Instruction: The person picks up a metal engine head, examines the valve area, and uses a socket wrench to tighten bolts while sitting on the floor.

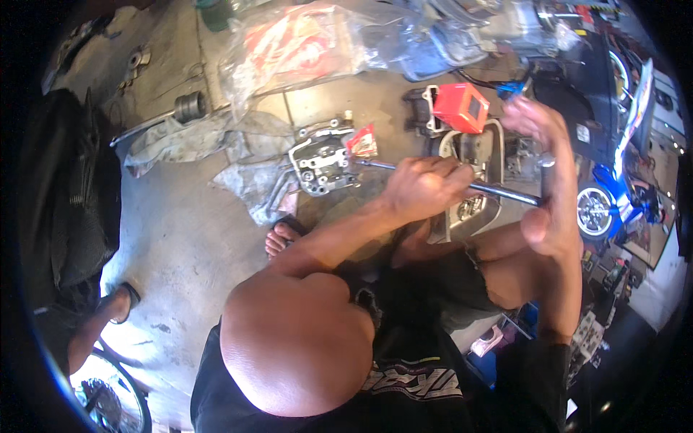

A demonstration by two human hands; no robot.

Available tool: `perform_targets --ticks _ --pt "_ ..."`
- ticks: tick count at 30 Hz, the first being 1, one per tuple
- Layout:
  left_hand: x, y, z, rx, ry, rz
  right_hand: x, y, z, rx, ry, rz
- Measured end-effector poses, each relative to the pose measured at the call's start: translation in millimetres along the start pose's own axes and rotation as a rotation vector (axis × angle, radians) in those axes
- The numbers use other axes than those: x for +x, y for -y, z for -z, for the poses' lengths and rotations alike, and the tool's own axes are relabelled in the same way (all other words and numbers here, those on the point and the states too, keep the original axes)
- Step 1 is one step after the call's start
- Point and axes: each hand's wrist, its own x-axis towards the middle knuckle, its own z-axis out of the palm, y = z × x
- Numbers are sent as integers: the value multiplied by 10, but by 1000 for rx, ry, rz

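Note:
My left hand [430,186] is closed around the shaft of a long metal wrench [505,193], perhaps a T-handle one. Its thin tip reaches the right side of a silver engine cylinder head [321,160] lying on the floor. At the wrench's other end is my right hand [547,159], its fingers stretched out and thumb apart. I cannot tell whether its palm touches the handle. A small red-and-clear packet [362,141] lies against the cylinder head. Beneath the wrench, a metal engine cover [497,144] with a raised rim is partly hidden by my left hand.
A red box [460,107] stands beyond the engine cover. Grey rags [184,141] lie left of the cylinder head, near a rod with a black cylinder [190,107]. Plastic bags [303,47] spread behind. Another person's sandalled foot [124,303] is at left; a blue-and-white motorcycle [613,198] stands right.

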Motion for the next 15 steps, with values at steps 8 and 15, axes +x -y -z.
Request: perform_targets --ticks 8,15 --pt "82 -15 27 -94 -30 -5 75 131 17 -96 -29 -32" --pt "-53 308 50 92 56 -125 136 83 -119 -129 26 1"
